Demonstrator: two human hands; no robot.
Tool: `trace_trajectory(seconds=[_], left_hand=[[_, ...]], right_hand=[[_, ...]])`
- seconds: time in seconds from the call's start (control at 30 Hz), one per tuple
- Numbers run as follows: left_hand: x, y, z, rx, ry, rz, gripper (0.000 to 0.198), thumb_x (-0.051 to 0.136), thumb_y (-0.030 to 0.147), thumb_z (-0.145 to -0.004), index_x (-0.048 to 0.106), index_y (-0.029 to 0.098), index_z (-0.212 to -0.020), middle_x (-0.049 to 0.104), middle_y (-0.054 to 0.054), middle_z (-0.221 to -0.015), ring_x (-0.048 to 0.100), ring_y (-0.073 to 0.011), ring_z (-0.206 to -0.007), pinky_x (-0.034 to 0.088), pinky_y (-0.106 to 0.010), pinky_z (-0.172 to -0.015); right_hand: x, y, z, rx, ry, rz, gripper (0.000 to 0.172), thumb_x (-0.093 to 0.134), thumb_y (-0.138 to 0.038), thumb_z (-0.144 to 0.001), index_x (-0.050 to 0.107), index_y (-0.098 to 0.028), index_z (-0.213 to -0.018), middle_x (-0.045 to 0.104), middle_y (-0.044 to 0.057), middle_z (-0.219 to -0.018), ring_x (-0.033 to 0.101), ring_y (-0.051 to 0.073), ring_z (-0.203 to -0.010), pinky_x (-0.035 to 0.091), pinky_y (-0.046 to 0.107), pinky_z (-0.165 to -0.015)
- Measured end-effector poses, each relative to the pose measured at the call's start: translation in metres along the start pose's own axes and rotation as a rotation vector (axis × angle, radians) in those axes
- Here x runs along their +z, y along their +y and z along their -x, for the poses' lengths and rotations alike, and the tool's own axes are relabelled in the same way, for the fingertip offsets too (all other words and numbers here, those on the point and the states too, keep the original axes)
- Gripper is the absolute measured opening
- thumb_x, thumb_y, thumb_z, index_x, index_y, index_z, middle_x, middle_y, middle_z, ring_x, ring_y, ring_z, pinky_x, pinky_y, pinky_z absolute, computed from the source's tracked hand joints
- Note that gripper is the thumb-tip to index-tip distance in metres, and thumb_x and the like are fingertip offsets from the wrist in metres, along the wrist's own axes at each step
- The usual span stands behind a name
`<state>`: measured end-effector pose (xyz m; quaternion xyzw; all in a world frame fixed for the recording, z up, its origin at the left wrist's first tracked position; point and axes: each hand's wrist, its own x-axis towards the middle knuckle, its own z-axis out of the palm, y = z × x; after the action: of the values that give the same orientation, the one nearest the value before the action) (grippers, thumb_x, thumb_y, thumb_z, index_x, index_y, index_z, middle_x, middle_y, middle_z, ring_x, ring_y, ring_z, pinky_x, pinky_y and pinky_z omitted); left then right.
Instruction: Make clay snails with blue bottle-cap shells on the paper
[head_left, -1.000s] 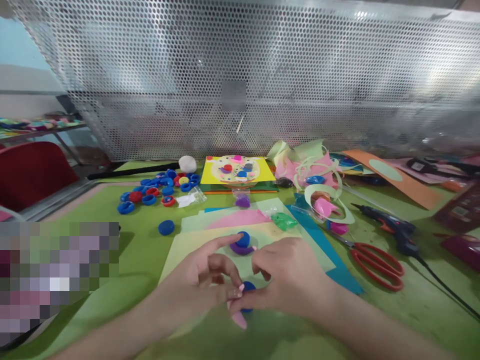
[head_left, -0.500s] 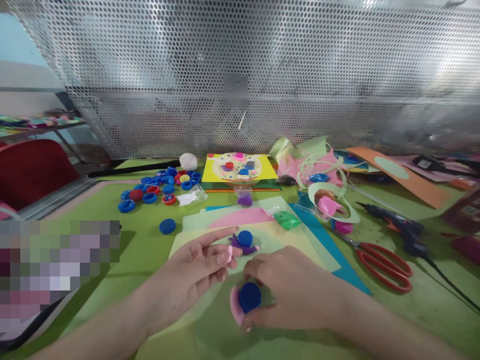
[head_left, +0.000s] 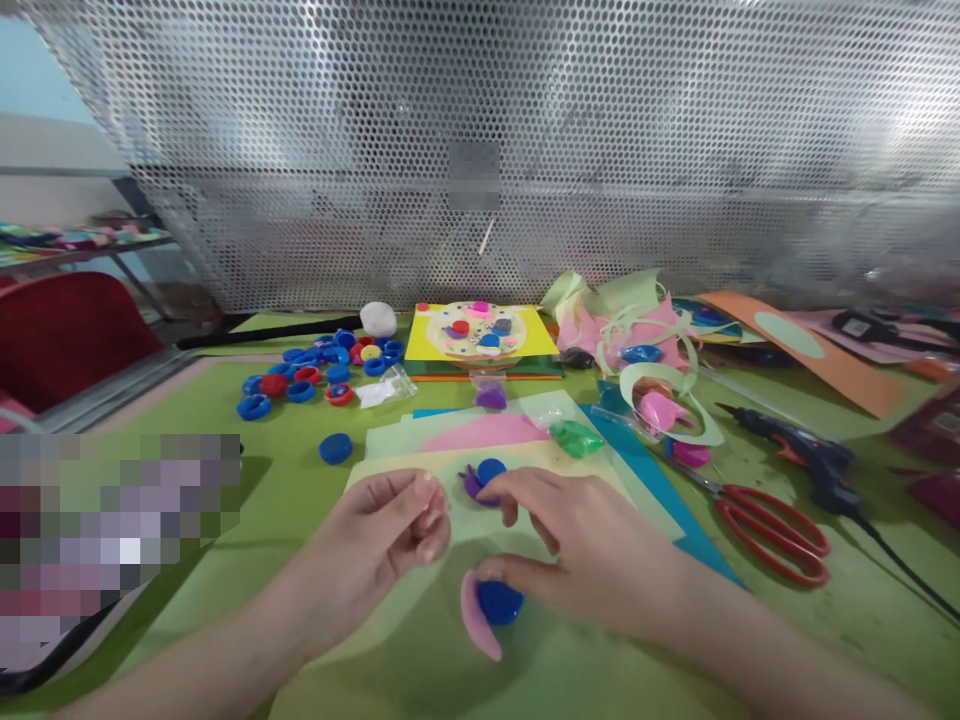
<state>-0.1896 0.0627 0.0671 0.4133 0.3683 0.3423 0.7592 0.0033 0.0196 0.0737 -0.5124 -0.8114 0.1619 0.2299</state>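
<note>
My left hand (head_left: 390, 530) hovers over a pale yellow paper sheet (head_left: 390, 475), its fingers curled in against the thumb; I cannot see whether anything is between them. My right hand (head_left: 581, 545) lies beside it with fingers spread. Its thumb rests on a blue bottle cap (head_left: 501, 603) that sits against a pink crescent of clay (head_left: 475, 625) on the paper. Its index fingertip reaches a second blue cap (head_left: 491, 469) set on a purple clay piece (head_left: 471, 484).
On the green table (head_left: 247, 500) lie several blue and red caps (head_left: 315, 375), one lone blue cap (head_left: 334, 447), a yellow card holding a decorated disc (head_left: 480, 335), paper scraps (head_left: 630, 330), red-handled scissors (head_left: 772, 530) and a glue gun (head_left: 802, 455). Perforated metal sheet (head_left: 480, 150) stands behind.
My left hand has let go of the near cap, drawn back left and curled its fingers. My right hand set the cap and pink crescent down and stretched its index finger toward the far cap.
</note>
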Motion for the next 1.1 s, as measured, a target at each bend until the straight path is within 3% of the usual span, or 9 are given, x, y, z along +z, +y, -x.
trace_trajectory(seconds=[0.13, 0.23, 0.4, 0.63, 0.77, 0.87, 1.0, 1.1], left_hand=[[-0.004, -0.001, -0.002, -0.002, 0.042, -0.029, 0.048, 0.084, 0.05, -0.051, 0.052, 0.016, -0.043, 0.041, 0.01, -0.035, 0.03, -0.0008, -0.031, 0.022, -0.018, -0.04], [-0.002, -0.002, -0.002, -0.009, 0.08, -0.051, 0.047, 0.084, 0.052, -0.049, 0.055, 0.015, -0.042, 0.045, 0.007, -0.037, 0.038, -0.0029, -0.031, 0.024, -0.019, -0.039], [0.009, -0.005, 0.004, -0.072, 0.095, -0.07, 0.04, 0.082, 0.052, -0.053, 0.071, 0.014, -0.061, 0.049, 0.005, -0.049, 0.038, -0.0042, -0.04, 0.028, -0.018, -0.038], [0.001, -0.01, 0.005, -0.049, -0.057, -0.089, 0.025, 0.079, 0.041, -0.066, 0.077, 0.021, -0.081, 0.055, 0.003, -0.06, 0.046, -0.0059, -0.047, 0.038, -0.019, -0.042], [-0.002, -0.009, 0.002, -0.009, -0.089, -0.162, 0.029, 0.076, 0.048, -0.065, 0.073, 0.018, -0.062, 0.049, 0.004, -0.047, 0.043, -0.0064, -0.039, 0.036, -0.02, -0.038], [-0.001, -0.008, -0.001, 0.015, -0.046, -0.189, 0.039, 0.075, 0.053, -0.063, 0.067, 0.017, -0.05, 0.044, 0.006, -0.04, 0.037, -0.0051, -0.034, 0.031, -0.02, -0.036], [0.0, -0.009, -0.005, 0.07, 0.003, -0.253, 0.035, 0.079, 0.046, -0.059, 0.065, 0.016, -0.047, 0.051, 0.005, -0.044, 0.04, -0.0045, -0.037, 0.031, -0.019, -0.038], [0.002, -0.011, -0.004, 0.089, 0.011, -0.303, 0.022, 0.078, 0.038, -0.062, 0.071, 0.017, -0.057, 0.062, 0.002, -0.056, 0.044, -0.0054, -0.039, 0.033, -0.02, -0.039]], right_hand=[[0.002, 0.0, 0.001, -0.012, 0.012, -0.039, 0.042, 0.069, -0.046, -0.076, 0.061, -0.021, -0.108, 0.066, -0.003, -0.083, 0.052, 0.01, -0.058, 0.035, 0.023, -0.053], [0.002, -0.002, 0.001, 0.003, 0.005, -0.064, 0.044, 0.071, -0.044, -0.074, 0.06, -0.022, -0.11, 0.066, -0.003, -0.084, 0.049, 0.009, -0.056, 0.034, 0.022, -0.051], [0.003, -0.005, 0.0, 0.042, -0.032, -0.102, 0.034, 0.07, -0.044, -0.075, 0.062, -0.02, -0.097, 0.063, -0.004, -0.077, 0.044, 0.006, -0.049, 0.029, 0.021, -0.047], [0.003, -0.001, -0.001, 0.076, -0.009, -0.061, 0.032, 0.068, -0.045, -0.076, 0.061, -0.02, -0.096, 0.062, -0.004, -0.074, 0.049, 0.009, -0.055, 0.031, 0.021, -0.05], [0.003, 0.001, -0.001, 0.075, -0.008, -0.079, 0.04, 0.068, -0.047, -0.075, 0.061, -0.022, -0.106, 0.063, -0.003, -0.077, 0.05, 0.009, -0.056, 0.034, 0.022, -0.053], [0.005, -0.002, 0.0, 0.104, -0.053, -0.106, 0.045, 0.07, -0.049, -0.072, 0.06, -0.022, -0.107, 0.064, -0.004, -0.082, 0.044, 0.007, -0.049, 0.031, 0.021, -0.049], [0.006, -0.009, 0.0, 0.136, -0.086, -0.081, 0.04, 0.073, -0.045, -0.069, 0.062, -0.02, -0.097, 0.063, -0.004, -0.079, 0.042, 0.006, -0.048, 0.027, 0.021, -0.047], [0.005, -0.012, 0.0, 0.146, -0.101, -0.052, 0.034, 0.072, -0.046, -0.07, 0.061, -0.019, -0.088, 0.062, -0.004, -0.076, 0.045, 0.007, -0.051, 0.025, 0.021, -0.048]])
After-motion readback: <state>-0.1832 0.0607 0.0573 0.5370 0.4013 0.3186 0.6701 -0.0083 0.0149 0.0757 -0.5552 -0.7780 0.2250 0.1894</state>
